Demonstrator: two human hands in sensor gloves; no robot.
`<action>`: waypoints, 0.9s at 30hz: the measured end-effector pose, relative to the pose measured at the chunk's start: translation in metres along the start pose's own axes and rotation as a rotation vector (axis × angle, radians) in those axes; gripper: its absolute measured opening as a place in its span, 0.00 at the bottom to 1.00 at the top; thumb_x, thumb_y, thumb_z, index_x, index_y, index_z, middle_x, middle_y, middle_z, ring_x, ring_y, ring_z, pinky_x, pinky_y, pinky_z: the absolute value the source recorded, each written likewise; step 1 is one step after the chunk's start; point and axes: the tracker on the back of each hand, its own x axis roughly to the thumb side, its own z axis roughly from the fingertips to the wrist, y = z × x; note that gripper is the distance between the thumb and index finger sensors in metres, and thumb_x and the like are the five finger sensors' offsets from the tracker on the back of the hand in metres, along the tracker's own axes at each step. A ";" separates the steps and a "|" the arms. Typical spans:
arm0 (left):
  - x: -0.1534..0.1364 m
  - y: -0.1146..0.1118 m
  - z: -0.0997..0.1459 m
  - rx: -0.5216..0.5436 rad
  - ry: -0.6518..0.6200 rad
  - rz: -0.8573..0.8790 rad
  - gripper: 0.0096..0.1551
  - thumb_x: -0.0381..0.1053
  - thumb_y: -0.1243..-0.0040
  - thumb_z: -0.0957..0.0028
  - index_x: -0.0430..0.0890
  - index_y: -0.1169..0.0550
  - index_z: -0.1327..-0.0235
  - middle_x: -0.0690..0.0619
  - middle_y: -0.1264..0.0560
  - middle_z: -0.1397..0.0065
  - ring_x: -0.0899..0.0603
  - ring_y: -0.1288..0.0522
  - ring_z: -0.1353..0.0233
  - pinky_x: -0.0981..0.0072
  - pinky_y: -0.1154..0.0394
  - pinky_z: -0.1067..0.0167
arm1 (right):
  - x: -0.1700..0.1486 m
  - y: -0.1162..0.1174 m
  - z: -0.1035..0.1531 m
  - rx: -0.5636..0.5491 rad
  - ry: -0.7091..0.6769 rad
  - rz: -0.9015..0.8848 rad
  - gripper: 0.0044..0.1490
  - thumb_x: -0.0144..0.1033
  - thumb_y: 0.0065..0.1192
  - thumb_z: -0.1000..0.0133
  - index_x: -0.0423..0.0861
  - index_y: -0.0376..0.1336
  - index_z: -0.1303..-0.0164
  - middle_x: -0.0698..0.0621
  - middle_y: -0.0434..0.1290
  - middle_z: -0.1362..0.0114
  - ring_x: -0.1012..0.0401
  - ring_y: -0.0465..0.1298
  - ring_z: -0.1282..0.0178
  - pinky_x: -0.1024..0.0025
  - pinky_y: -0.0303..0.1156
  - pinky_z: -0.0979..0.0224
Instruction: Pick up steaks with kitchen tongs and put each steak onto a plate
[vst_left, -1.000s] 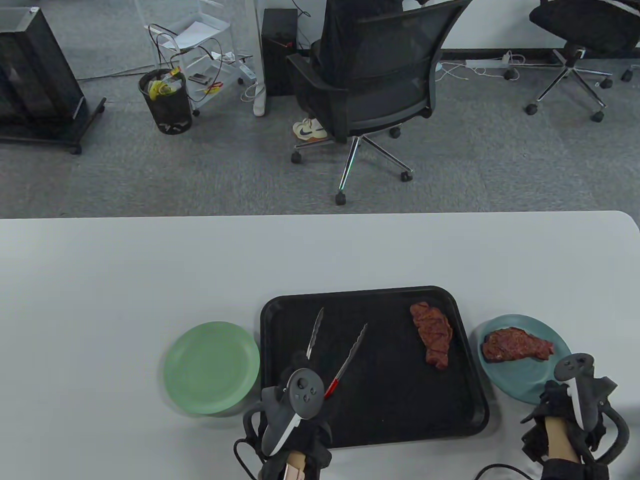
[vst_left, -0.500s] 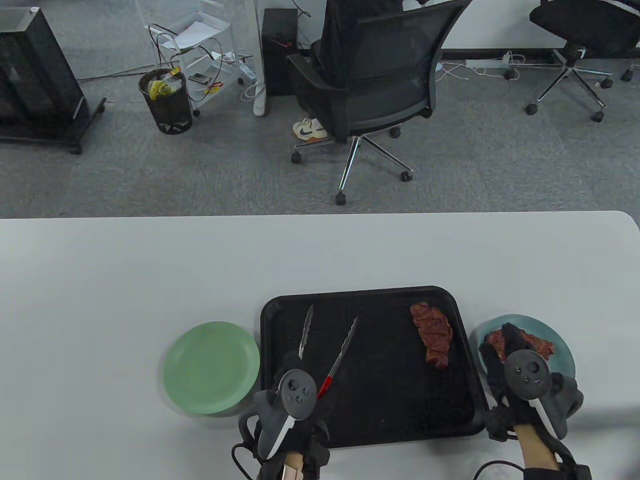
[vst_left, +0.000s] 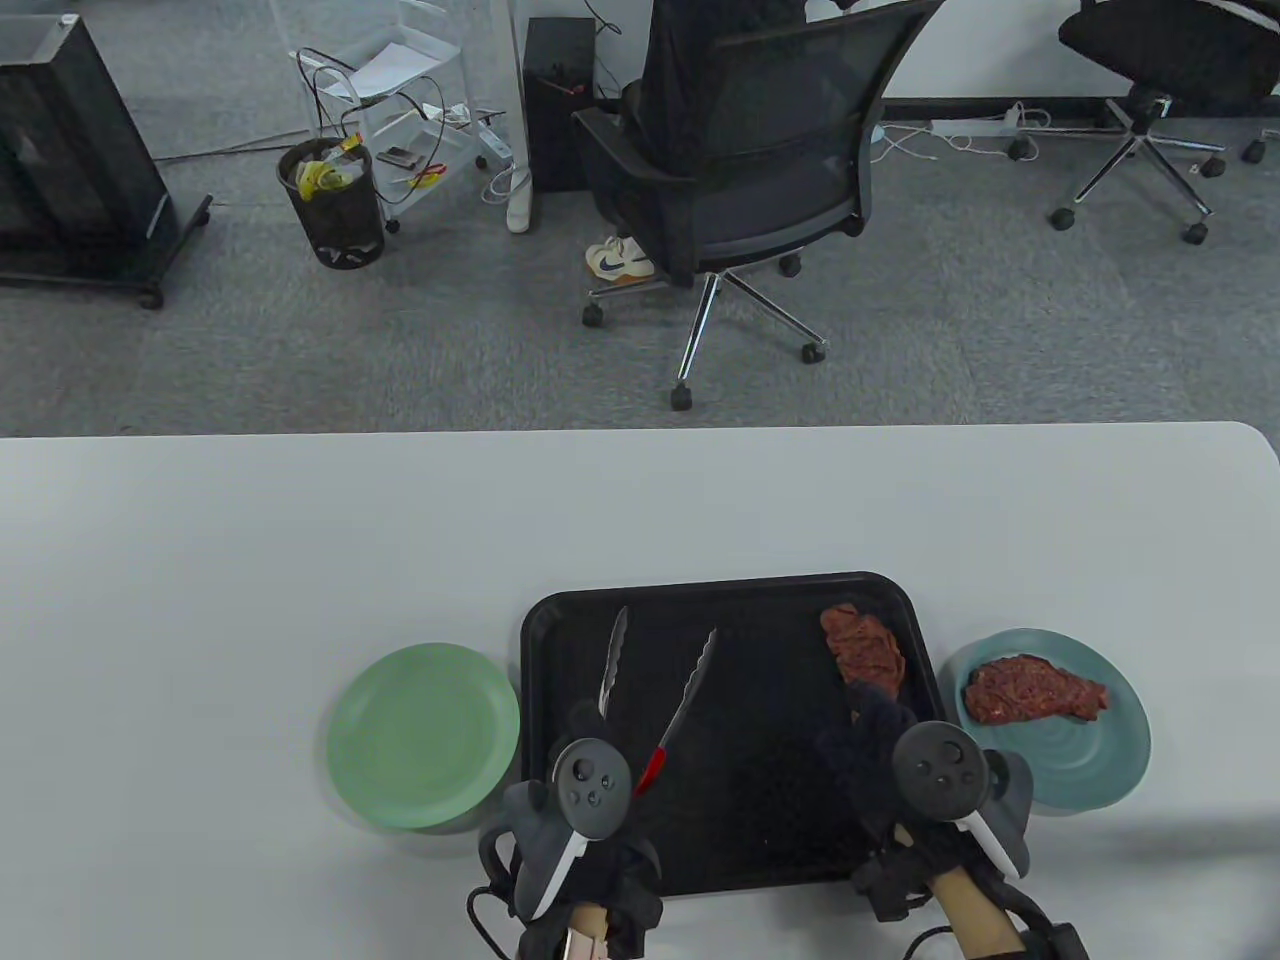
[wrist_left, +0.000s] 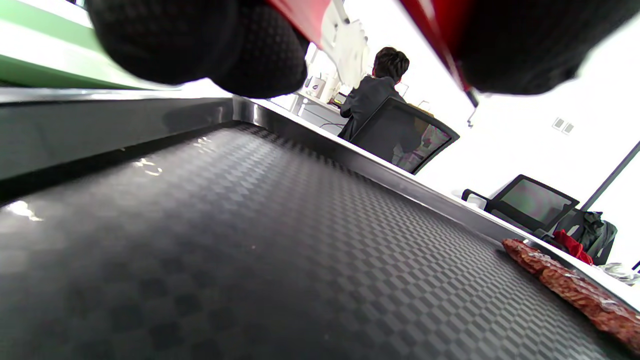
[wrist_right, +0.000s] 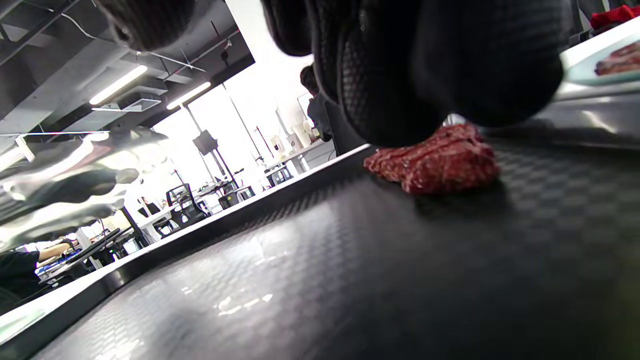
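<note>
Tongs: steel kitchen tongs with red handle (vst_left: 660, 700), arms spread, pointing away over the black textured tray (vst_left: 760, 830).
Left grip: left hand (vst_left: 590, 850) curled round the tong handles.
Steak: red raw steak (vst_left: 865, 655) lies right of the tong tips, long axis running away from the person.
Right grip: right hand (vst_left: 900, 770) nearer, fingertips at the steak's near end; whether it pinches, cannot tell.
Done: second steak (vst_left: 1035, 688) on teal plate (vst_left: 1090, 770).
Free: green plate (vst_left: 425, 735) on bench, left of tray.

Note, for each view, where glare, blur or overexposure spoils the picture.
Table view: evenly lit and sharp. Left wrist view: blown-out white background, gloved fingers blurred close-up, glints on the tray. Right wrist view: bright windows, blurred fingers over the steak.
</note>
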 end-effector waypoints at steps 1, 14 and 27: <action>0.000 0.000 0.000 0.000 0.000 0.002 0.63 0.67 0.33 0.65 0.37 0.44 0.24 0.35 0.33 0.31 0.38 0.21 0.50 0.60 0.19 0.63 | -0.002 0.002 -0.001 0.002 0.003 -0.008 0.44 0.52 0.56 0.49 0.38 0.54 0.29 0.36 0.71 0.36 0.46 0.79 0.53 0.55 0.78 0.55; 0.033 0.008 0.017 0.013 -0.216 0.290 0.62 0.67 0.33 0.65 0.36 0.42 0.24 0.35 0.32 0.32 0.37 0.20 0.50 0.59 0.18 0.62 | -0.005 0.033 0.000 0.358 -0.045 -0.705 0.58 0.62 0.53 0.51 0.33 0.44 0.23 0.27 0.59 0.28 0.36 0.70 0.40 0.45 0.73 0.45; 0.062 -0.005 0.034 -0.135 -0.372 0.563 0.60 0.67 0.35 0.63 0.35 0.41 0.25 0.34 0.30 0.33 0.35 0.19 0.50 0.57 0.18 0.60 | 0.020 0.047 0.007 0.574 -0.215 -1.030 0.68 0.69 0.51 0.52 0.33 0.35 0.21 0.25 0.46 0.22 0.32 0.58 0.30 0.39 0.64 0.35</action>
